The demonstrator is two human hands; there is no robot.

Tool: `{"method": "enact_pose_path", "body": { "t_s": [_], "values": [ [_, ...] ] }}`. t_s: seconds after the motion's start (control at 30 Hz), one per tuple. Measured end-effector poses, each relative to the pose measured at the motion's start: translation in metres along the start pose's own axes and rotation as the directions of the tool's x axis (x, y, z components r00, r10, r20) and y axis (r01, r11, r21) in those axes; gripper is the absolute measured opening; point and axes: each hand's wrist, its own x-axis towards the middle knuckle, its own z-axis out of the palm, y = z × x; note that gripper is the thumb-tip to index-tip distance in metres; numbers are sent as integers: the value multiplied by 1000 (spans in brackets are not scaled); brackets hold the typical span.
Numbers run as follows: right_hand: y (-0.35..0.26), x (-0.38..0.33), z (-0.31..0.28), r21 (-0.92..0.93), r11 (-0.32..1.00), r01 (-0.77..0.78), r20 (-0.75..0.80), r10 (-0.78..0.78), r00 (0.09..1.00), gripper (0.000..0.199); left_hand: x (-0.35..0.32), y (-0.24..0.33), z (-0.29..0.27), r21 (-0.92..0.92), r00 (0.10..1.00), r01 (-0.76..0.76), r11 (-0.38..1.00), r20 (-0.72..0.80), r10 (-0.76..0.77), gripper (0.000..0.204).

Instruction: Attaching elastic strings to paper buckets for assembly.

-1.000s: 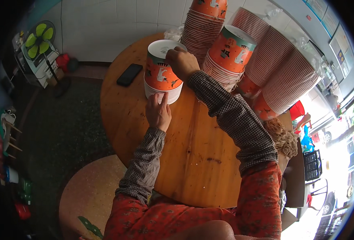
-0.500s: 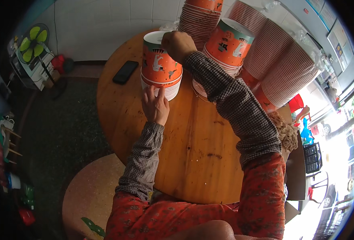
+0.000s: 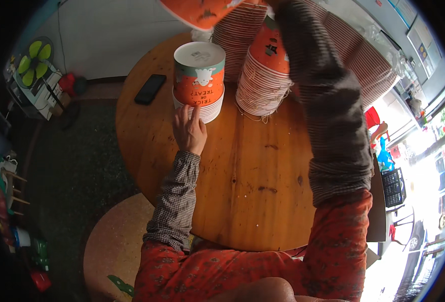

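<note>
Head view showed the person at a round wooden table (image 3: 242, 191), and what mattered was how the lifted cup sat relative to the stack below it. The left hand (image 3: 188, 132) lay on the tabletop with its fingers stretched nearly flat, the fingertips (image 3: 194, 111) touching the base of a short stack of orange paper cups (image 3: 198, 83); it steadied the stack and gripped nothing. That stack stood upside down, white bottom uppermost, its long axis upright. The right arm (image 3: 328, 105) reached up and away toward the top edge of the picture, where one orange paper cup (image 3: 202, 12) was tilted in the air, above and slightly beyond the short stack, well clear of it. The right hand itself was cut off at the frame's rim, so I could not tell how its fingers were closed about the cup. So the left hand was the nearer to the stack. Just right of the stack stood taller leaning stacks of nested cups (image 3: 262, 75). A black phone (image 3: 150, 89) lay to the left.
</note>
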Motion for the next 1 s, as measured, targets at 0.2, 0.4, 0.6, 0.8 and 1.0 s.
{"method": "enact_pose_path", "body": {
  "t_s": [0.2, 0.4, 0.6, 0.8, 1.0],
  "values": [
    [2, -111, -154, 664, -201, -720, 726, 401, 558, 20, 0, 11, -20, -298, 959, -184, 937, -262, 105, 69],
    [-96, -323, -220, 29, -919, -393, 998, 50, -43, 20, -28, 66, -24, -488, 831, -555, 674, -365, 420, 78],
    [-167, -392, -232, -174, -796, -580, 904, 105, -415, 16, -45, 69, -12, -625, 893, -369, 688, -34, 448, 40],
    [-82, -528, -297, -236, 128, -963, 318, 947, 48, 11, -51, 105, -26, -564, 912, -392, 727, -132, 389, 27],
    [-40, -558, -306, -373, 57, -926, 298, 953, -61, 15, -54, 107, -15, -510, 900, -406, 758, -83, 427, 23]
  ]
}}
